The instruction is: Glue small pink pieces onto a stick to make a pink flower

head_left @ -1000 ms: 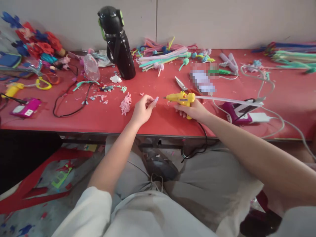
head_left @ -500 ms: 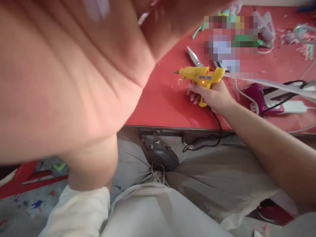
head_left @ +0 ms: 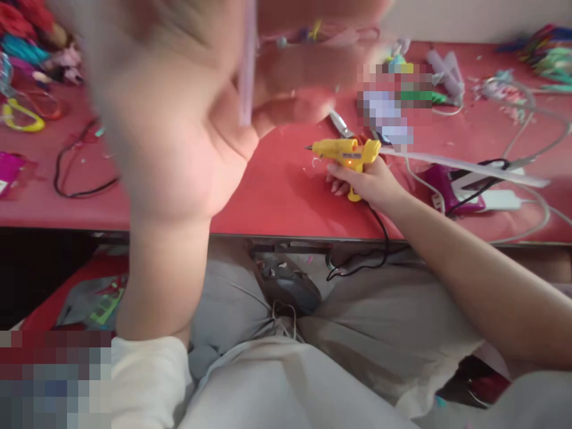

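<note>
My left hand (head_left: 174,149) is raised close to the camera, palm showing, blurred, its fingers reaching right. A thin translucent stick, like a glue stick (head_left: 246,65), runs upright across the palm; its upper end is out of view. My right hand (head_left: 361,179) is wrapped around the handle of a yellow hot glue gun (head_left: 346,150) over the red table (head_left: 268,196). The gun's nozzle points left and its small orange light glows. A long clear glue stick (head_left: 469,165) extends from its rear toward the right. A metal blade (head_left: 340,122) lies just behind the gun.
On the right are a purple power strip (head_left: 453,193), a white plug (head_left: 503,201) and looping cables. Yellow-handled scissors (head_left: 24,116) and colourful bundles (head_left: 27,36) lie at the left. The gun's black cord (head_left: 384,226) hangs over the table's front edge.
My left hand has moved back from the camera and up, bringing the upright translucent stick into view. My right hand keeps hold of the glue gun; the view has shifted slightly.
</note>
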`<state>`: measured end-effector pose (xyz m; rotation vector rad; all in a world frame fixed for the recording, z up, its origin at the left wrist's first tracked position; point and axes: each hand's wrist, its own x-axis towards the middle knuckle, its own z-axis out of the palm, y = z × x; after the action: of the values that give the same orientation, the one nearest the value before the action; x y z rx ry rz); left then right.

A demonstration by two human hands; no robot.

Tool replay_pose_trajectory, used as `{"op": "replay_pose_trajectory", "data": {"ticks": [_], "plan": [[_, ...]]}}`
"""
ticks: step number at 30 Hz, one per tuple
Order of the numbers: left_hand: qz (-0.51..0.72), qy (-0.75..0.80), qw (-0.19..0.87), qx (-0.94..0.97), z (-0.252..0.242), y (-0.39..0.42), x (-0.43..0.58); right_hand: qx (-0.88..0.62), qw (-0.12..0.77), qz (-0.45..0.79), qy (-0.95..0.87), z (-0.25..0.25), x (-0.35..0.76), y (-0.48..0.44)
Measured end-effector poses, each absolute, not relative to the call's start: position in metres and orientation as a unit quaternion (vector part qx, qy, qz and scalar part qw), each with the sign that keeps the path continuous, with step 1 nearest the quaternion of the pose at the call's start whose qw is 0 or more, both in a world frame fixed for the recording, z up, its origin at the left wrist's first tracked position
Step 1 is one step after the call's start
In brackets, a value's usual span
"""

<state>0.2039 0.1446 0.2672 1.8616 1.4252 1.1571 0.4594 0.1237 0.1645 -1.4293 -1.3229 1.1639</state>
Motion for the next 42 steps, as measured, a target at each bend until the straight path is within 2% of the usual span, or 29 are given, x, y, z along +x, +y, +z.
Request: {"op": "replay_pose_trajectory", "data": {"ticks": [1,3,7,10,19,24,42], "plan": [[0.459,0.445,0.300,0.708,0.275,0.147,0.204,-0.568,0.428,0.471,-0.522,0.165,0.459,0.124],[0.425,0.333,0.374,0.754,0.274,0.161,0.203,-0.563,0.444,0.480,-0.505,0.164,0.458,0.124],[0.244,0.352,0.462,0.777,0.233,0.211,0.200,-0.575,0.451,0.462,-0.503,0.160,0.458,0.123],[0.198,0.331,0.523,0.760,0.208,0.233,0.204,-0.580,0.430,0.456,-0.520,0.160,0.457,0.121],[0.164,0.377,0.524,0.746,0.188,0.221,0.217,-0.592,0.413,0.457,-0.519,0.167,0.455,0.115],[0.185,0.369,0.496,0.764,0.180,0.216,0.209,-0.609,0.394,0.445,-0.524,0.170,0.455,0.114],[0.196,0.377,0.456,0.782,0.182,0.212,0.208,-0.613,0.367,0.405,-0.570,0.168,0.455,0.112]]}}
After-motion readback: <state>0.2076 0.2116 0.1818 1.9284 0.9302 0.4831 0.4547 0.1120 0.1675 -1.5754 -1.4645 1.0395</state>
